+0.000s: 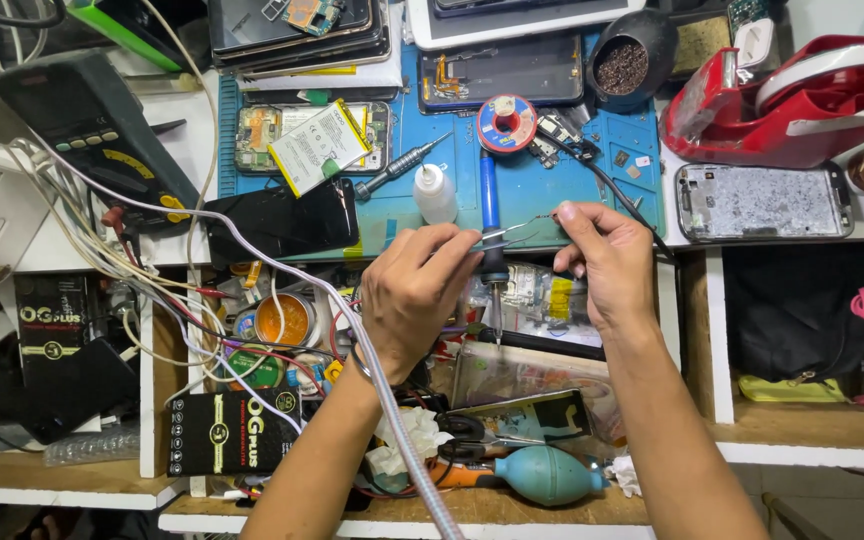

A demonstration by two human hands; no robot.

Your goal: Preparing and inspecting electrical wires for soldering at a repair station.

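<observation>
Here the left hand (417,290) is clenched round a pair of thin metal tweezers (500,235), while the right hand (607,262) pinches a fine silvery wire (540,218) — both just above the blue rubber mat (537,190) on the tabletop. The wire looks light, limp and easily kinked, best gripped near its end; a blue-handled soldering iron (491,225) lies beneath — its tip likely hot.

Bare mat (532,195) ahead; bottle (436,193) left; cable (612,190) right.

Bare forearms, thin bracelet (357,362) at left wrist
</observation>
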